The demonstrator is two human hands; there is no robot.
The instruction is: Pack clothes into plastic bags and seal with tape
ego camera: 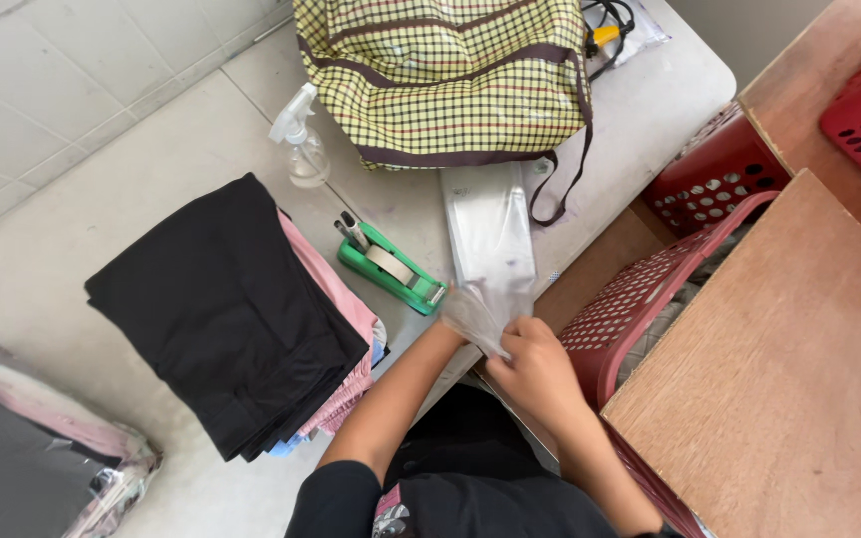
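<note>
Right grip (pixel 538 364): I pinch the clear plastic bag (pixel 485 299), closed.
Left grip (pixel 455 324): inside the bag mouth; state indeterminable.
Progress: bag empty; folded clothes stack (pixel 231 309) unpacked on counter (pixel 82 219).

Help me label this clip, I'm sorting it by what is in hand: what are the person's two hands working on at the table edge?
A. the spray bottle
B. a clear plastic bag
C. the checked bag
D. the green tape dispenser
B: the left hand is inside the clear plastic bag and the right hand pinches its edge, while the green tape dispenser, spray bottle and checked bag lie untouched.
</note>
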